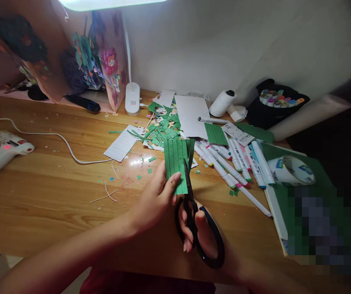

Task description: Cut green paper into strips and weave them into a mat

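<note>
Hands (153, 196) cutting lined green paper (175, 163), black scissors (207, 241), seemingly marker pens (221, 163) behind

Lamp (112, 3): overhead, top L of ctr; white, blown out.
Tabletop (55, 204): warm, mod. bright mid-area; glare spot L of ctr; dimmer nr front.
Wall (178, 49): grey, soft falloff.
R side: v. dark, detail lost.
Edges: wide-angle stretch.
Lower R: pixelated blocks.

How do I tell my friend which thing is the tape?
On the right side of the wooden desk, find the big green board. The tape lies on it, beside the loose markers. They are long and thin; the tape is a fat white ring with blue marks.
</note>
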A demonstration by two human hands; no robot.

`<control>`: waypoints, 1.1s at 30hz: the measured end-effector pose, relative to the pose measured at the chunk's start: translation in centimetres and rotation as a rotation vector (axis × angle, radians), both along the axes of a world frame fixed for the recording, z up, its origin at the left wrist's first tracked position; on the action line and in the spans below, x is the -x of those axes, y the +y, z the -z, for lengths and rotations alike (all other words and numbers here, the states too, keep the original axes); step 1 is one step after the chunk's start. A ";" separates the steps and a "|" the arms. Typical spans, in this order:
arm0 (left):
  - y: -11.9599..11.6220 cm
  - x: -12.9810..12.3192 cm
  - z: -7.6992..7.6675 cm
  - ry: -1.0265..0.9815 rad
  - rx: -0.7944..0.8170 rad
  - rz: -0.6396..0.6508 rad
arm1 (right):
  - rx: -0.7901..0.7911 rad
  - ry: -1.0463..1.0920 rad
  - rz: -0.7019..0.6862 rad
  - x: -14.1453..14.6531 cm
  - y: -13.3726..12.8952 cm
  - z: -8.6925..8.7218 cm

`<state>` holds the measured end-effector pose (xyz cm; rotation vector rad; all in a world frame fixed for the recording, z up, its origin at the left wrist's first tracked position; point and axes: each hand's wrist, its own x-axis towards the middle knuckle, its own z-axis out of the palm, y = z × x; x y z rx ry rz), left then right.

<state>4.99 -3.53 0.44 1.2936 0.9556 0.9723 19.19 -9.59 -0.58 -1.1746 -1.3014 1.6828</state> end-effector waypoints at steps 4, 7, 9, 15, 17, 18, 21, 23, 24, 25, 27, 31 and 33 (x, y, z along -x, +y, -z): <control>0.0 0.0 -0.1 0.004 0.013 0.003 | -0.012 0.032 -0.002 -0.1 0.0 1.2; 0.0 0.0 0.0 0.017 0.019 0.027 | -0.007 0.090 0.034 -0.1 0.0 2.5; 0.1 -0.1 0.0 0.021 0.015 0.026 | 0.012 0.112 0.044 0.0 0.0 3.1; 0.1 -0.3 0.2 -0.026 0.082 0.014 | 0.110 0.177 0.052 0.1 -0.2 3.4; 0.0 -0.4 0.2 -0.029 0.090 0.002 | 0.108 0.180 0.059 0.1 -0.2 3.3; -0.1 -0.4 0.2 -0.027 0.095 -0.001 | 0.101 0.168 0.067 0.1 -0.1 3.3; -0.3 -0.5 0.1 -0.025 0.125 0.011 | 0.109 0.133 0.078 0.1 0.1 3.4; -0.4 -0.6 0.1 -0.032 0.151 0.031 | 0.141 0.130 0.071 0.1 0.3 3.5; -0.4 -0.7 0.1 -0.036 0.157 0.037 | 0.154 0.131 0.065 0.1 0.4 3.6; -0.5 -0.7 0.1 -0.038 0.160 0.041 | 0.162 0.130 0.063 0.1 0.4 3.6; -0.4 -0.8 0.1 -0.036 0.159 0.045 | 0.164 0.116 0.068 0.0 0.4 3.7; -0.4 -0.7 0.2 -0.033 0.158 0.042 | 0.148 0.067 0.060 -0.2 0.4 3.8; -0.4 -0.7 0.3 -0.032 0.161 0.045 | 0.134 0.053 0.058 -0.3 0.4 3.9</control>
